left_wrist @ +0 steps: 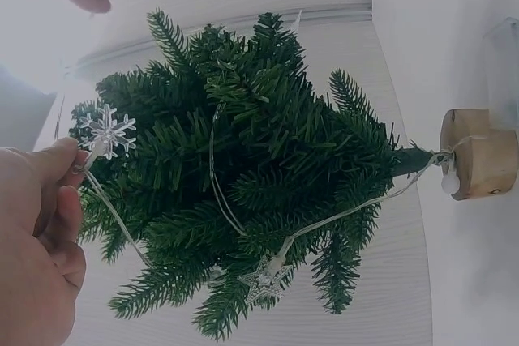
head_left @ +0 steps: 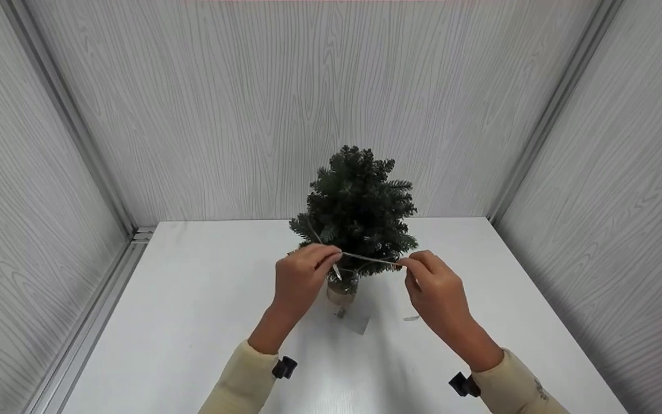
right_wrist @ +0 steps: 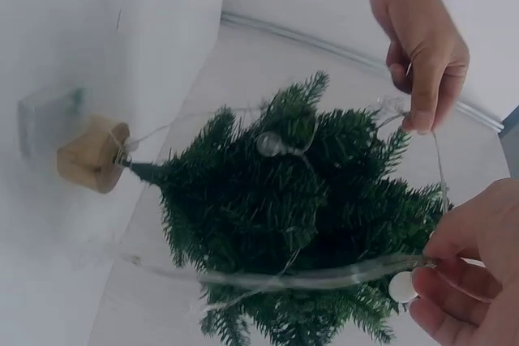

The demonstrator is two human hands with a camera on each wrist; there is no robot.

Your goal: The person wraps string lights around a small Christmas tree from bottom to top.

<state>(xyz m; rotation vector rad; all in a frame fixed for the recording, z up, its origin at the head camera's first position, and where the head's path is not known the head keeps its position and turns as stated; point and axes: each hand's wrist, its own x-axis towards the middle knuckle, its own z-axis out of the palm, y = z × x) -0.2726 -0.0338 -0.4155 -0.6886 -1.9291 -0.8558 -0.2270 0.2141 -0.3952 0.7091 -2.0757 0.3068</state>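
A small artificial Christmas tree (head_left: pixel 360 201) stands on a round wooden base (left_wrist: pixel 478 155). A clear string of lights (head_left: pixel 371 258) winds loosely about its branches. My left hand (head_left: pixel 302 273) pinches the string beside a clear snowflake (left_wrist: pixel 108 130). My right hand (head_left: pixel 439 287) pinches another stretch, close to a white round piece (right_wrist: pixel 403 287). Between both hands, in front of the lower branches, the string runs nearly taut. A clear star (left_wrist: pixel 265 281) hangs from the string against the tree. In the right wrist view, a round clear ornament (right_wrist: pixel 269 144) rests among the needles.
The tree stands on a white table (head_left: pixel 204 299), enclosed by pale wood-grain panels (head_left: pixel 250 109) behind and on both sides. A clear flat box-like object (right_wrist: pixel 50 123) lies near the base. A small pale strip (head_left: pixel 411 318) is on the tabletop.
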